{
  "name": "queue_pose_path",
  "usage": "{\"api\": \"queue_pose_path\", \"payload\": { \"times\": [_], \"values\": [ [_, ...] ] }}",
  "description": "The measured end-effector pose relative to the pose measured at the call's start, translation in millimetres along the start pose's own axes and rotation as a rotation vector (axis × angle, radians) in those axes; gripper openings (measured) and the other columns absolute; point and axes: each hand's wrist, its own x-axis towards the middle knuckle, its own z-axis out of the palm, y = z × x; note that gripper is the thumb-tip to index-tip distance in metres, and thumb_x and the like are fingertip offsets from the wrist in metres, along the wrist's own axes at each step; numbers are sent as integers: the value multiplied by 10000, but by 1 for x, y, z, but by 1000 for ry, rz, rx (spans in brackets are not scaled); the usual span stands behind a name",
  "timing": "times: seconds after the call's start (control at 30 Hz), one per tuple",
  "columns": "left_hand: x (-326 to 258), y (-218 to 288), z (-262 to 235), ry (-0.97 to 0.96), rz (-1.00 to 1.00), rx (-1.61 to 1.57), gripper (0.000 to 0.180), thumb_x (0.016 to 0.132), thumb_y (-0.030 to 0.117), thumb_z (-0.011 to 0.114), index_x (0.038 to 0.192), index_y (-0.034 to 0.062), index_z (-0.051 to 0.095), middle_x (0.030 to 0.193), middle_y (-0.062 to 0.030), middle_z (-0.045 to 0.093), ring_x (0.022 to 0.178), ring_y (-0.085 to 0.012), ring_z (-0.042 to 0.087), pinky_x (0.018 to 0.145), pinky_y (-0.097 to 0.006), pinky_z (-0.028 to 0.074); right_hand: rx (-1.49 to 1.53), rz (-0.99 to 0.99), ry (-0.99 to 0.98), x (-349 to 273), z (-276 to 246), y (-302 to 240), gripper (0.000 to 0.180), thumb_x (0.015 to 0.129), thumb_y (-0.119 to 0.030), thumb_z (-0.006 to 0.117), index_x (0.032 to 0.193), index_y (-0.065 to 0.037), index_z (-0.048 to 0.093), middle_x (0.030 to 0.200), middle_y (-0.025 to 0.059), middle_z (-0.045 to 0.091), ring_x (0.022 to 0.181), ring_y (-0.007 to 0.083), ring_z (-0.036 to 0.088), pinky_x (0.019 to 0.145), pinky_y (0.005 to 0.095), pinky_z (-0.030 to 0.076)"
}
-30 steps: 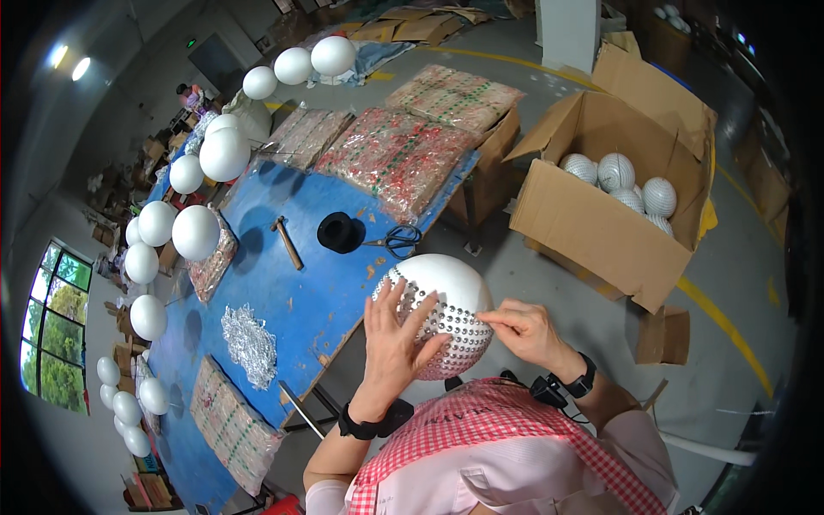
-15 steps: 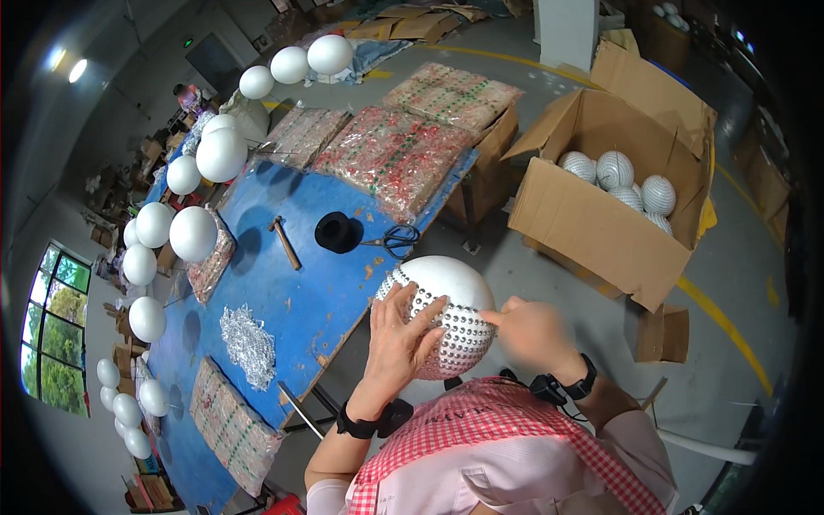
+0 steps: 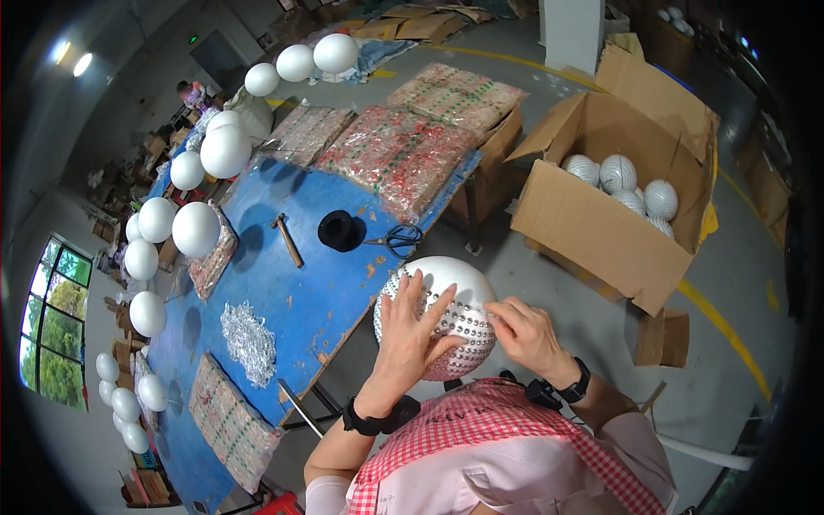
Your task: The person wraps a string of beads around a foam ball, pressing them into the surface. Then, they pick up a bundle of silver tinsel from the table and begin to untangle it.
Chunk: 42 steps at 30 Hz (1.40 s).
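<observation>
Blue table (image 3: 330,287) (hammer (image 3: 289,244), scissors (image 3: 390,242) atop) beside studded ball (image 3: 469,316) behind left hand (image 3: 403,333)

A hammer (image 3: 289,243) lies near a black roll (image 3: 336,233), perhaps

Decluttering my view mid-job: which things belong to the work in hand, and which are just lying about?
Belonging:
Silver-studded white ball, left hand on it, right hand at its side
Perhaps the heap of silver strands

Apparently just lying about:
Wooden-handled hammer
Scissors
Plastic-wrapped packs
</observation>
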Motion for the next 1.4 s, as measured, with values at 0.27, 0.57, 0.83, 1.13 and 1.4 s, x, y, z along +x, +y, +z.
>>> {"api": "queue_pose_path", "payload": {
  "times": [0.27,0.57,0.83,1.13,1.4],
  "values": [
    [-2,2,3,-73,57,179,393,848,404,641,1223,289,633,1395,-191,400,1343,-398,318,1027,-680,204,96,126,-86,8,-13,-10,149,789,-56,651,930,-83,689,756,63,617,655,262,629,551,347,489],
    [0,2,0,-83,38,138,365,849,343,657,1210,288,643,1324,-169,445,1325,-391,335,1028,-686,202,-81,-169,-7,9,-11,5,284,725,-28,685,986,-131,726,633,34,527,522,193,539,466,319,421],
    [-1,-8,1,-67,73,-37,359,867,216,650,1225,189,636,1356,-213,407,1280,-391,396,1068,-581,265,-143,-201,-18,6,-7,3,321,727,-53,678,1026,-161,715,683,20,542,579,192,580,486,322,456],
    [1,0,-1,-110,109,158,378,869,218,632,1244,257,620,1419,-225,352,1335,-383,349,1065,-608,239,-52,27,2,-3,-5,7,117,819,-75,638,934,-68,658,792,75,633,672,248,635,551,342,490],
    [1,9,4,-107,131,229,362,854,172,646,1198,284,652,1397,-202,392,1323,-390,369,1076,-595,234,776,470,-98,-1,-3,14,198,818,-72,634,1012,-42,656,827,108,649,664,223,641,582,308,489]
  ]
}}
